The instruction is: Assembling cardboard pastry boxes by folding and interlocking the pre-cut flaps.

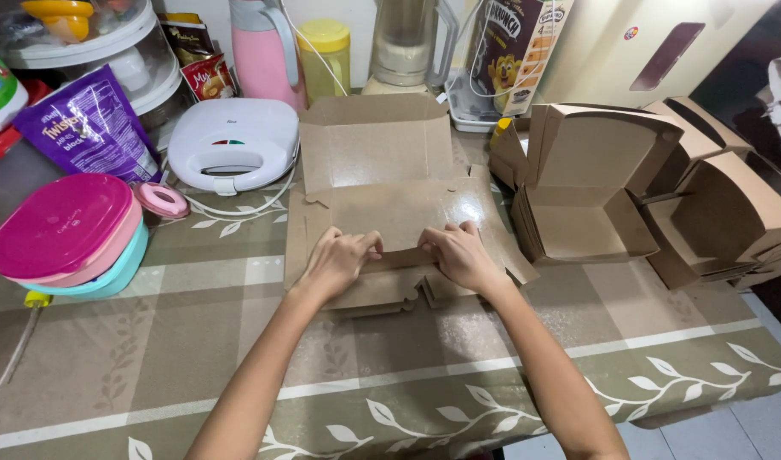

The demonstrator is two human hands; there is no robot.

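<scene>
A flat brown cardboard box blank lies on the table in front of me, its far lid panel tilted up. My left hand and my right hand press side by side on its near flap, fingers curled over the fold. Both hands grip the cardboard edge. More flat blanks lie under the near flap.
Folded open brown boxes stand stacked at the right, more beyond them. A white sandwich maker, pink and teal lidded bowls, a purple snack bag, a pink jug and a blender crowd the back. The tablecloth's edge runs near me.
</scene>
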